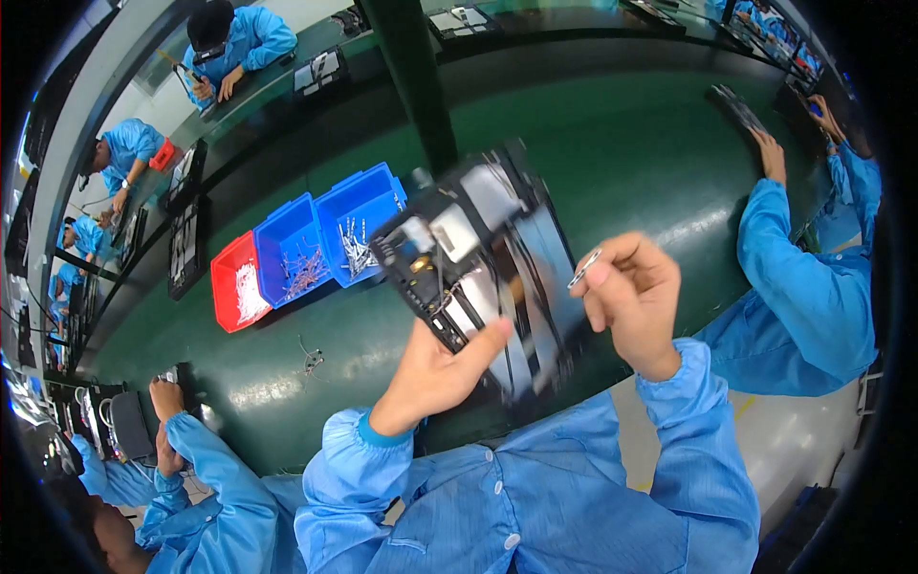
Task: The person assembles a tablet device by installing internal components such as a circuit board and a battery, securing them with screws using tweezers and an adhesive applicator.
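Observation:
A flat black electronic assembly (pixel 457 234) is tilted up over the green bench, slightly smeared by motion. It carries white and silver panels, thin wires and long strips. My left hand (pixel 435 378) grips its lower left edge, with the thumb laid across the front. Off the assembly's right side, my right hand (pixel 639 301) pinches a small, slim silvery piece (pixel 584 269) between thumb and fingertips. That piece's exact kind is too small to make out. The fingers of my left hand behind the assembly are hidden.
Left of the assembly stand a red bin (pixel 223 297) of small white pieces, a blue bin (pixel 271 232) of pinkish ones and another blue bin (pixel 382 187) of silvery-white ones. A thin wire (pixel 312 360) lies on the bench (pixel 612 124). Co-workers in blue sit on both sides; a green post (pixel 411 81) rises behind.

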`<act>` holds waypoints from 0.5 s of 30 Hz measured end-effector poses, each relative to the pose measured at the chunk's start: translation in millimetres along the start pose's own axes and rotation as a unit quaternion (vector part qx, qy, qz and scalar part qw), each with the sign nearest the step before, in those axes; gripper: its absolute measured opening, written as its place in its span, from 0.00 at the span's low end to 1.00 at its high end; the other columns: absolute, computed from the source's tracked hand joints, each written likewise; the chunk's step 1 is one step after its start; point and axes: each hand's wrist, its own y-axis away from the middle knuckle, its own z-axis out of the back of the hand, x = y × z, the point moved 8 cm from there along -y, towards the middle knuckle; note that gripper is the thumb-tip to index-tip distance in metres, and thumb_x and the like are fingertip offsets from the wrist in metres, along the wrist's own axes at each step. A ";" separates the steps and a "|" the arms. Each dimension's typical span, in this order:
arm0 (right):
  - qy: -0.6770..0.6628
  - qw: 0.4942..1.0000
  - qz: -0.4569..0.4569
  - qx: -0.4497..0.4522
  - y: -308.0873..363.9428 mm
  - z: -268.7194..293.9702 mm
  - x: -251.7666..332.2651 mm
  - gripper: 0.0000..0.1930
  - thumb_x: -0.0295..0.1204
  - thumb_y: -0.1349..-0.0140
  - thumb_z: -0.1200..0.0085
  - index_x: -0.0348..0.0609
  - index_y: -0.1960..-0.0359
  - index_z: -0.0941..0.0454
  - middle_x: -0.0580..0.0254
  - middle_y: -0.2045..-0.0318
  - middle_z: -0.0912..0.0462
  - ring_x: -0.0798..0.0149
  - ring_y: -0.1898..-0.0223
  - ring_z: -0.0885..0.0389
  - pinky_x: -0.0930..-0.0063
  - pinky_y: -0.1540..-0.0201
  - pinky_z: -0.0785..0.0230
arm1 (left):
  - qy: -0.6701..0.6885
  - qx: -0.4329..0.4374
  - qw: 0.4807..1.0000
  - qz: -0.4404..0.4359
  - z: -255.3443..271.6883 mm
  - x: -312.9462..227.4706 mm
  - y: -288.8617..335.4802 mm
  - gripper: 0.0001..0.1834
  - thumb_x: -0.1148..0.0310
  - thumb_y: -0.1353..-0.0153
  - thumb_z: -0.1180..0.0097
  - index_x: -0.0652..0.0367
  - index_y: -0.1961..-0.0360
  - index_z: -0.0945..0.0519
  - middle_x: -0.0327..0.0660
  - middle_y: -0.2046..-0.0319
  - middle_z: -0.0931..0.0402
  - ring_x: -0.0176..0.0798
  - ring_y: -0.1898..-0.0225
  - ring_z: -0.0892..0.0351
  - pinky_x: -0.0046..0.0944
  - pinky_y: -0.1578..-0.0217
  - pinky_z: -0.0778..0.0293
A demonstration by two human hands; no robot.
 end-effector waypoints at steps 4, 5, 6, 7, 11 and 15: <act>-0.079 0.990 0.069 0.095 -32.9 -43.0 48.1 0.03 0.22 0.35 0.47 0.34 0.65 0.25 0.60 0.74 0.20 0.78 0.82 0.30 0.83 0.79 0.39 | -0.284 -0.147 0.885 -0.340 7.8 -33.9 -19.5 0.08 0.78 0.42 0.38 0.67 0.61 0.22 0.40 0.74 0.23 0.30 0.74 0.22 0.30 0.77 0.30; -0.092 0.988 0.041 0.114 -38.5 -53.3 51.1 0.02 0.22 0.36 0.46 0.35 0.66 0.25 0.63 0.73 0.21 0.78 0.80 0.29 0.83 0.78 0.38 | -0.410 -0.164 0.820 -0.363 6.0 -34.9 -22.0 0.17 0.80 0.46 0.39 0.69 0.54 0.22 0.43 0.76 0.24 0.36 0.77 0.21 0.33 0.78 0.27; -0.087 0.989 0.030 0.118 -42.9 -65.3 50.4 0.04 0.24 0.37 0.46 0.36 0.68 0.26 0.61 0.72 0.22 0.77 0.79 0.29 0.82 0.78 0.38 | -0.419 -0.179 0.807 -0.375 6.5 -35.3 -23.5 0.22 0.81 0.48 0.39 0.69 0.49 0.24 0.43 0.76 0.24 0.38 0.78 0.22 0.34 0.77 0.26; -0.084 0.988 0.018 0.127 -46.6 -78.5 48.6 0.06 0.27 0.38 0.47 0.38 0.70 0.28 0.59 0.70 0.23 0.76 0.79 0.30 0.82 0.78 0.38 | -0.430 -0.197 0.793 -0.385 7.6 -35.4 -21.7 0.28 0.81 0.50 0.40 0.69 0.43 0.26 0.43 0.77 0.25 0.40 0.78 0.22 0.36 0.77 0.24; -0.130 0.972 -0.049 0.189 -42.2 -103.9 28.8 0.02 0.20 0.38 0.49 0.35 0.69 0.27 0.60 0.64 0.25 0.73 0.68 0.26 0.77 0.62 0.29 | -0.364 -0.216 0.834 -0.354 17.9 -25.6 -20.1 0.33 0.80 0.51 0.39 0.70 0.39 0.29 0.47 0.66 0.19 0.44 0.71 0.15 0.38 0.72 0.20; -0.101 0.974 0.029 0.200 -43.0 -104.1 29.9 0.01 0.18 0.38 0.47 0.33 0.66 0.26 0.63 0.64 0.24 0.75 0.63 0.23 0.78 0.57 0.27 | -0.387 -0.211 0.822 -0.360 18.3 -25.8 -18.5 0.32 0.78 0.49 0.37 0.71 0.40 0.29 0.51 0.59 0.18 0.48 0.67 0.14 0.38 0.70 0.19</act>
